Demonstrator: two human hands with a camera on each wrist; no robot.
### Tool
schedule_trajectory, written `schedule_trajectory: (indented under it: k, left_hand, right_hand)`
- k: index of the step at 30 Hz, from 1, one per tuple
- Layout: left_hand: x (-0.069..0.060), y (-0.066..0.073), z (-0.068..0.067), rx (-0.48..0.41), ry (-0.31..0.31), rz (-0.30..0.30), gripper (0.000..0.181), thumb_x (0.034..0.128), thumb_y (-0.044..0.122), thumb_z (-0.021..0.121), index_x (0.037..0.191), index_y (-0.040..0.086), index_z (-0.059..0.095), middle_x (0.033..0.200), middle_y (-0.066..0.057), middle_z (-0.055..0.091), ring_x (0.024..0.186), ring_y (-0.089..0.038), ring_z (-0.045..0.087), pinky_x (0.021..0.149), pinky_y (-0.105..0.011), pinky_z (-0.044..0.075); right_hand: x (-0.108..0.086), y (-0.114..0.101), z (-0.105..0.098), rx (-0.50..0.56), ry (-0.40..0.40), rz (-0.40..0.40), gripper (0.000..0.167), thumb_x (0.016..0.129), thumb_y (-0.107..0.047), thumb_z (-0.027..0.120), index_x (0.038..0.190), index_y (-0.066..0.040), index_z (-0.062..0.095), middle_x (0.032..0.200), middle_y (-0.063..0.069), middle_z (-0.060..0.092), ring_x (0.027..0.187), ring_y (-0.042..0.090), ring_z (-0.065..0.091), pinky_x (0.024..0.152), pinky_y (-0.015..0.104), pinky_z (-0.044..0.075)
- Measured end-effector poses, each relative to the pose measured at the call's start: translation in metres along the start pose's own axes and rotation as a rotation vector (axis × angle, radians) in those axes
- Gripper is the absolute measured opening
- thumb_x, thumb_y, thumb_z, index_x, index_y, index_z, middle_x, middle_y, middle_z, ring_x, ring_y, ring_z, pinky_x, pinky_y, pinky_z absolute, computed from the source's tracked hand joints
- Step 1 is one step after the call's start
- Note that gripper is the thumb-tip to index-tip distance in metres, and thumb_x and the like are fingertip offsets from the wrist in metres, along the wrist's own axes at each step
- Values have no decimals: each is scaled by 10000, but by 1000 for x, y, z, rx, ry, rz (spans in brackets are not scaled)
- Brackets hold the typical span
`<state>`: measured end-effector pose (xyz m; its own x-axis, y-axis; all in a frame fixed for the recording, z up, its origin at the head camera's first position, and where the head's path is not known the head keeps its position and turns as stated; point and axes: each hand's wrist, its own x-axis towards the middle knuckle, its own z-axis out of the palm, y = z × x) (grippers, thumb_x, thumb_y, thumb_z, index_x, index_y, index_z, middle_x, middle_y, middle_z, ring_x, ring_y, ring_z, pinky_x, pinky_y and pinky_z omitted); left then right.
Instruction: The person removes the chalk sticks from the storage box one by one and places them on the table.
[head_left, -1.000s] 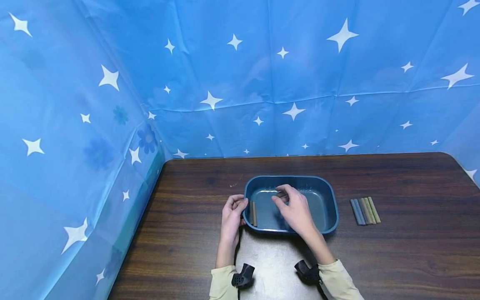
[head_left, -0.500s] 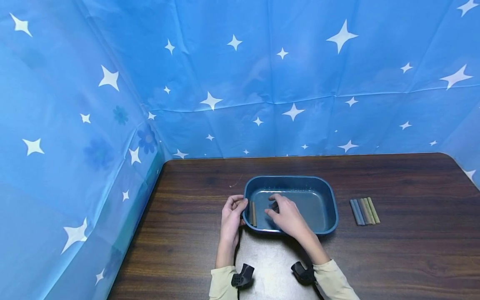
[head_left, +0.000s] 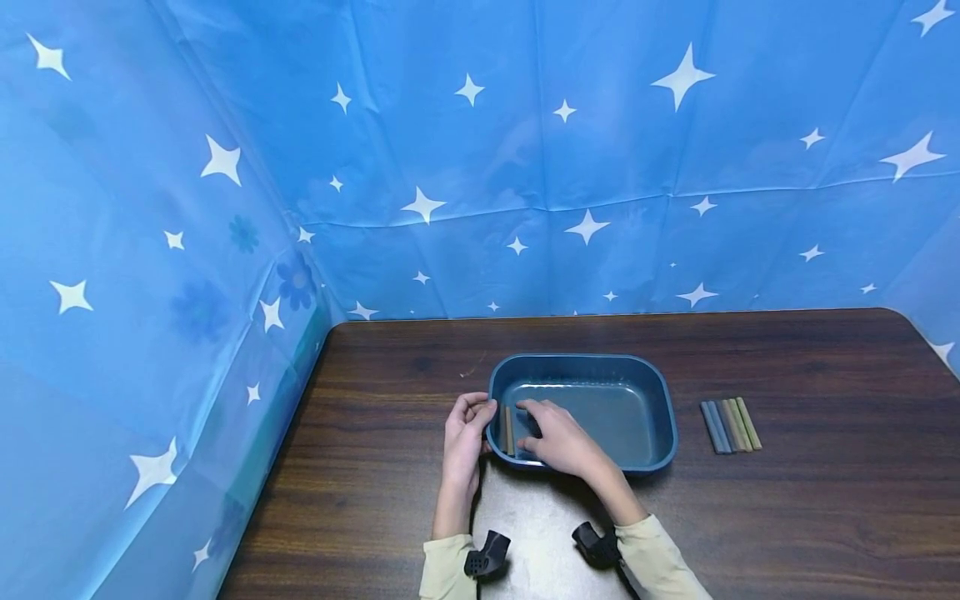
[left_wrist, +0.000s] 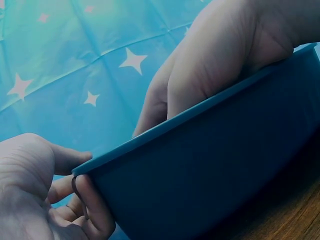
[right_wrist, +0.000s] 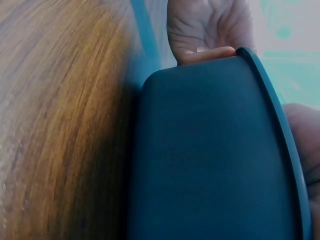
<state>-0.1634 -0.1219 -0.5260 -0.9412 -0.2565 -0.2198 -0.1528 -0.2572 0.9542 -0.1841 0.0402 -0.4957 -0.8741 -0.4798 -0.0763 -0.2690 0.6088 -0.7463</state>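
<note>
A dark blue rectangular tub (head_left: 665, 417) stands on the table. My left hand (head_left: 463, 433) grips its left rim, the thumb on top and the fingers curled outside, as the left wrist view shows of the left hand (left_wrist: 30, 185). A thin brown stick (head_left: 509, 430) lies upright-on in the head view along the tub's left end. My right hand (head_left: 564, 442) reaches over the front wall into the tub, thumb and fingers spread apart just right of that stick. Nothing shows between them. The tub wall hides the right fingertips in both wrist views.
A row of several thin sticks (head_left: 731, 425), blue, brown and green, lies side by side on the table to the tub's right. The dark wooden table (head_left: 847, 467) meets a blue star-printed curtain (head_left: 630, 167) at the back and left.
My right hand has moved left and lower inside the tub, toward the brown stick, its fingers spreading wider. The left hand keeps its grip on the rim.
</note>
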Motion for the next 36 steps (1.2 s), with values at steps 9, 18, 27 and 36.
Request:
schedule_trajectory:
  k: [9, 18, 27, 36]
  left_hand:
    - [1, 0, 1, -4, -5, 13, 240, 994, 96, 657, 1185, -32, 589, 914, -25, 623, 656, -98, 553, 470, -169, 423]
    - [0, 0, 1, 20, -1, 4, 239, 998, 118, 662, 1184, -17, 598, 917, -8, 618, 671, -89, 519, 483, -176, 403]
    - [-1, 2, 2, 30, 19, -1, 212, 992, 118, 668, 1160, 0, 615, 928, -3, 636, 696, -82, 511, 475, -175, 391]
    - [0, 0, 2, 39, 17, 8, 207, 989, 113, 667, 1155, 1, 612, 927, -16, 631, 685, -85, 506, 488, -183, 385]
  right_hand:
    - [1, 2, -3, 35, -144, -118, 581, 922, -35, 726, 1463, 28, 523, 1448, 235, 556, 1328, 420, 524, 1096, 577, 424]
    - [8, -6, 7, 146, -92, -25, 554, 913, -46, 750, 1416, 47, 536, 1301, 217, 634, 1003, 321, 684, 869, 477, 561]
    - [13, -13, 10, 167, -18, 9, 532, 885, -42, 786, 1348, 83, 555, 1152, 211, 688, 1083, 374, 662, 936, 520, 531]
    - [15, -11, 11, 242, -45, 82, 610, 888, -31, 776, 1407, 115, 491, 1054, 181, 711, 1010, 341, 680, 894, 495, 544]
